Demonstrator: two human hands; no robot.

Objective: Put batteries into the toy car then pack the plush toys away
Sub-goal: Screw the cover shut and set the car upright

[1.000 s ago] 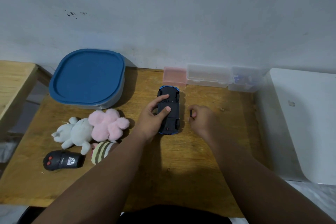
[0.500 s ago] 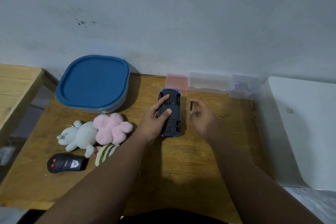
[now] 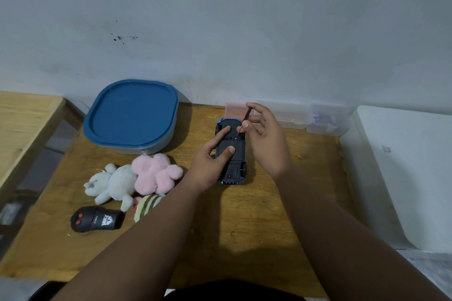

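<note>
The right hand [image 3: 266,139] has risen from the table beside the car and is now hanging over the car's far end, while the left hand [image 3: 210,164] is still pressing on the car as before.

The wooden table [image 3: 244,239] is carrying everything. A white bin [image 3: 403,166] is standing against its right edge. A blue-lidded container [image 3: 132,115] is sitting at the back left, near the wall. A row of clear plastic boxes [image 3: 293,115] and a pink box [image 3: 234,110] are lining the wall behind the car.

The toy car [image 3: 234,154] is lying upside down at the middle of the table, its dark underside facing up. Its long axis is running from the person straight toward the wall; which end is the front cannot be told. The left hand is steadying it, forefinger and thumb lying flat on the underside, the other fingers hidden.

Left of the car, a pink plush [image 3: 156,173] is touching a white plush [image 3: 110,183], and a striped plush [image 3: 146,205] is peeking out from under the left forearm. A black remote control [image 3: 95,221] with two red buttons is lying nearest the person; its white print is too small to read.

The right hand is pinching a thin screwdriver [image 3: 245,118] between thumb and fingertips, the tool tilting down-left with its tip meeting the car's underside.
</note>
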